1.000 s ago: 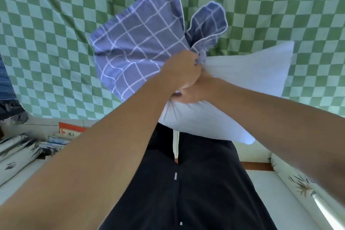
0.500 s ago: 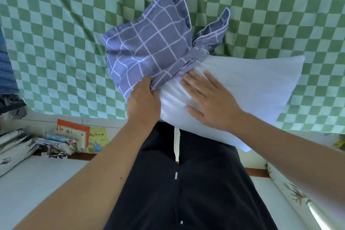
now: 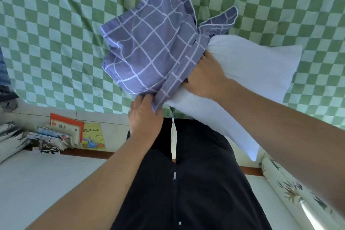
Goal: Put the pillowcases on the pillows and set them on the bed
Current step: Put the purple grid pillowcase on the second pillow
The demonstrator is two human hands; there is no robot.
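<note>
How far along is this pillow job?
Early. Done: one end of the white pillow sits inside the blue-grey checked pillowcase. In hand: the left hand pinches the case's opening edge, and the right hand grips the pillow at the opening. Left: covering most of the pillow and laying it on the green checked bed.

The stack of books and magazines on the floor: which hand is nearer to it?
Left. The left hand grips the blue checked pillowcase hem beside the stack of books; the right hand is farther away, on the white pillow.

You're over a green-and-white checkered bedsheet; pale tiled floor below, stack of colourful books at the sheet's edge, white leaf-print fabric right.
</note>
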